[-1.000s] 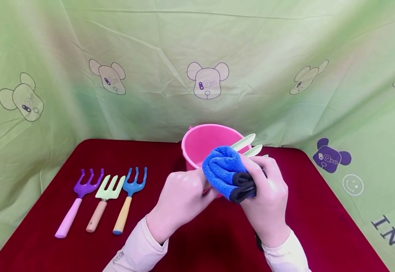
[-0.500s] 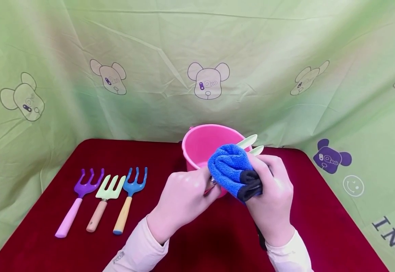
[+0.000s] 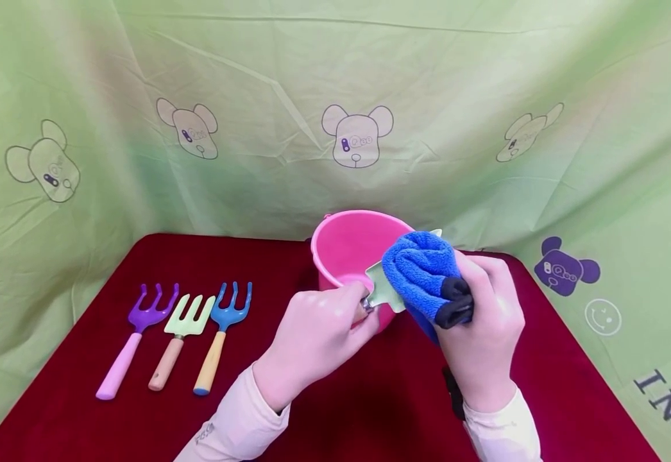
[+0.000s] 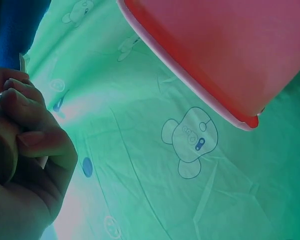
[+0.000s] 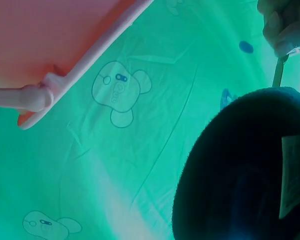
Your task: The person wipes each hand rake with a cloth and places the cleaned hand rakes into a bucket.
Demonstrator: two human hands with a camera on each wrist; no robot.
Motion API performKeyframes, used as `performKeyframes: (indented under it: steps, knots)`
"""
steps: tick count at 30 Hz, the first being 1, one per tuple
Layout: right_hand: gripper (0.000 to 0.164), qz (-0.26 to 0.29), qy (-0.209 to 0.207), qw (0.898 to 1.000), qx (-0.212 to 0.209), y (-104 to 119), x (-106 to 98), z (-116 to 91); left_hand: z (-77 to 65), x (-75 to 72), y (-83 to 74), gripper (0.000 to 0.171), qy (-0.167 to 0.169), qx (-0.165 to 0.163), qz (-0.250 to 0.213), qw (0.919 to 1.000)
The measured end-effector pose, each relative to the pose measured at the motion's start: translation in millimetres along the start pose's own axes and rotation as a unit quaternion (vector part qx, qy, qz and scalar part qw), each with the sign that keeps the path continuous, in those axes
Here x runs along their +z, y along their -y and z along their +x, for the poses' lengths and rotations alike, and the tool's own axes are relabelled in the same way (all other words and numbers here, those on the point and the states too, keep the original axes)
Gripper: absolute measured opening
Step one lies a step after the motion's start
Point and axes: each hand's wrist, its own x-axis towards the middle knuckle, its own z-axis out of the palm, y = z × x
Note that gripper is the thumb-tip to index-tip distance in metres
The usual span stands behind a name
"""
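In the head view my left hand (image 3: pixel 315 333) grips the handle of a garden hand fork (image 3: pixel 386 294) with a pale green head. Its round wooden handle (image 4: pixel 2 150) shows in the left wrist view with my fingers curled about it. My right hand (image 3: pixel 482 321) holds a folded blue cloth (image 3: pixel 419 266) with black edging, wrapped over the fork's tines. Only the base of the head and one pale tip show past the cloth. Seen from the right wrist, the cloth (image 5: pixel 234 165) is a dark mass, with the fork's thin metal edge leading up to my left hand (image 5: pixel 287 25).
Behind the hands stands a pink bucket (image 3: pixel 353 240). On the left of the red-covered table (image 3: pixel 289 417) lie three garden forks: a purple one (image 3: pixel 147 314), a pale green one (image 3: pixel 188 321) and a blue one (image 3: pixel 231 314). Green printed fabric (image 3: pixel 254 192) encloses the table.
My right hand and the cloth have slid right, outward along the fork's head. The base of the head is now uncovered, and the tines are mostly covered. My left hand has barely moved.
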Motion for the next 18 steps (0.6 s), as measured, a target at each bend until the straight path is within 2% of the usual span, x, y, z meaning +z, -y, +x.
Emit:
performKeyframes:
  steps: [18]
  knots:
    - [0.036,-0.032,-0.029,0.998,0.035,-8.6,-4.0,7.3,0.3,0.5,-2.0,0.015,0.000,-0.005,-0.013,0.9999]
